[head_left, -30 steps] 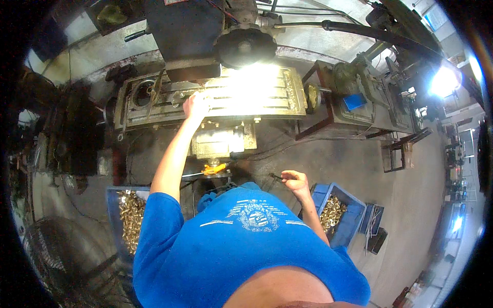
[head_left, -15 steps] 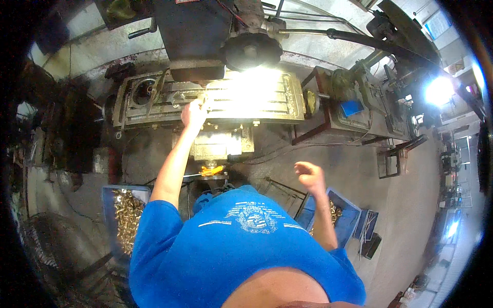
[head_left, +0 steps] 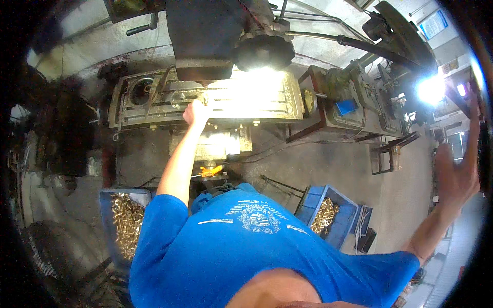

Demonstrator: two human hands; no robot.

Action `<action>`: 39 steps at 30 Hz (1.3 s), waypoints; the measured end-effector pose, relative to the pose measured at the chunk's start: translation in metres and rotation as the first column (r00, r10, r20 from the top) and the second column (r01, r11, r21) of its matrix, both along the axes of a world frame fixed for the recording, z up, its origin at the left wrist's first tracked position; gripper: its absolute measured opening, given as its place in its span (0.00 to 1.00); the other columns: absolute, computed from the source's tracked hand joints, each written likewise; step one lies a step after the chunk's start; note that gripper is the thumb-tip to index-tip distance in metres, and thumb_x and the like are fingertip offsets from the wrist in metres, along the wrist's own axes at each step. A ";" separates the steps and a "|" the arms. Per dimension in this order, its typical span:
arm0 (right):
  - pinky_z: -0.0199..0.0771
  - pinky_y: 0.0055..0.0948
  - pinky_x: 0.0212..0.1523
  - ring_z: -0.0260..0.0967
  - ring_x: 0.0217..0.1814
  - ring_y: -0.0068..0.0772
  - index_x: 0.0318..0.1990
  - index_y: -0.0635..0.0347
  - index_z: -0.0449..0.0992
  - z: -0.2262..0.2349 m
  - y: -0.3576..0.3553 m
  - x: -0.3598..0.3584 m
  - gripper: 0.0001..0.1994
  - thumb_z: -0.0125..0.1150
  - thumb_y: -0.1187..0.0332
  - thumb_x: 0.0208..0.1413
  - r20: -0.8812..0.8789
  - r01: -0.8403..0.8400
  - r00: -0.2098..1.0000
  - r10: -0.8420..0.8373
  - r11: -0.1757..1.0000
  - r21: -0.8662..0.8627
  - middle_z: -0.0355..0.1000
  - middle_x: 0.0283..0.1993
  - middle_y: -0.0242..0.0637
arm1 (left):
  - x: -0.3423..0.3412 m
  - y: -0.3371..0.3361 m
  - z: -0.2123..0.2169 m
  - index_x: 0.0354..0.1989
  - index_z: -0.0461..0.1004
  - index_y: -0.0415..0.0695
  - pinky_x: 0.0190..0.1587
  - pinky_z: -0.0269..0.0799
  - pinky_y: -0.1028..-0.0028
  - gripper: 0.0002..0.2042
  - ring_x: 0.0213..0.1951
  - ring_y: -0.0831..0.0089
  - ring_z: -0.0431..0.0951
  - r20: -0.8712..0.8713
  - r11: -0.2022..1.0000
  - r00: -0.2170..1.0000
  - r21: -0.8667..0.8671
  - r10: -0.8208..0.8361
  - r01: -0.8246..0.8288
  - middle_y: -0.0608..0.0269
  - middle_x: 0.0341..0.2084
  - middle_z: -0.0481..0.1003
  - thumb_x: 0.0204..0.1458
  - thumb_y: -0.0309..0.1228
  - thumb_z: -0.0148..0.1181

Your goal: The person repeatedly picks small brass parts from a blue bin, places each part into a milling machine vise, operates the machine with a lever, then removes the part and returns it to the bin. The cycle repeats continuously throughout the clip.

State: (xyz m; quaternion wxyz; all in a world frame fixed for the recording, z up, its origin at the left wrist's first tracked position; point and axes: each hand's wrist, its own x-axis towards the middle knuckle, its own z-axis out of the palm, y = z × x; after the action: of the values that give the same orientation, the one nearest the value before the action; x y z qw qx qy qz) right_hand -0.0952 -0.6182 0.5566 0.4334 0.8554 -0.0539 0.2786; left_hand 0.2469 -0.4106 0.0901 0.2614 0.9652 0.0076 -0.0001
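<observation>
Overhead, in the single head view, a person in a blue shirt (head_left: 257, 246) stood at a milling machine, whose slotted metal surface (head_left: 246, 100) lay under a bright work lamp. The left hand (head_left: 196, 112) stayed at the front edge of that surface, as it had been a second before, arm stretched straight out; glare washed over the fingers, so I could not tell whether they were together, apart, or gripping anything. The big change was on the other side: the right hand (head_left: 456, 177), which a second earlier hung low beside the blue bin of brass parts (head_left: 328, 215) on the person's right, had swung up and far out to the right edge of the picture. Its fingers were spread apart and it held nothing. That suggested the right hand had left the bin and was reaching away from the machine, while the left hand alone kept contact with the work. A second blue bin (head_left: 123, 226), also heaped with small brass pieces, sat on the floor to the person's left. An orange-handled tool (head_left: 211, 170) lay below the surface, near the machine's base. Further machines and a strong light stood off to the right.
</observation>
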 end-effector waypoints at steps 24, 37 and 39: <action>0.56 0.15 0.21 0.57 0.22 0.14 0.55 0.58 0.63 -0.302 0.018 -0.041 0.32 0.46 0.86 0.35 -0.266 0.235 0.964 0.025 -0.549 0.802 0.63 0.21 0.25 | -0.004 0.006 0.004 0.21 0.77 0.41 0.30 0.72 0.61 0.30 0.29 0.54 0.78 -0.033 0.994 0.995 -0.055 0.092 -0.093 0.49 0.23 0.76 0.42 0.61 0.50; 0.49 0.15 0.23 0.49 0.24 0.13 0.33 0.58 0.63 -0.350 0.015 -0.038 0.16 0.58 0.68 0.32 0.001 -0.020 1.000 -0.024 -0.841 0.540 0.55 0.23 0.22 | -0.006 0.002 0.002 0.23 0.77 0.38 0.32 0.72 0.61 0.32 0.31 0.53 0.78 -0.035 0.986 0.989 -0.084 0.142 -0.144 0.46 0.24 0.76 0.43 0.62 0.49; 0.48 0.16 0.22 0.49 0.23 0.13 0.32 0.58 0.63 -0.356 0.014 -0.037 0.16 0.58 0.66 0.32 -0.036 0.006 0.999 -0.017 -0.832 0.554 0.55 0.22 0.22 | -0.007 0.001 0.003 0.23 0.77 0.38 0.33 0.72 0.61 0.32 0.31 0.53 0.78 -0.048 0.987 0.989 -0.079 0.138 -0.141 0.46 0.24 0.76 0.43 0.62 0.49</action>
State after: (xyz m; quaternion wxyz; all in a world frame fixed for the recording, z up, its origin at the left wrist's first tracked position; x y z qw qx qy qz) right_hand -0.1324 -0.6043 0.2007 -0.6878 0.6605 -0.3002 0.0230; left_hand 0.2401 -0.4091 0.0933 0.3000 0.9505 0.0806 -0.0023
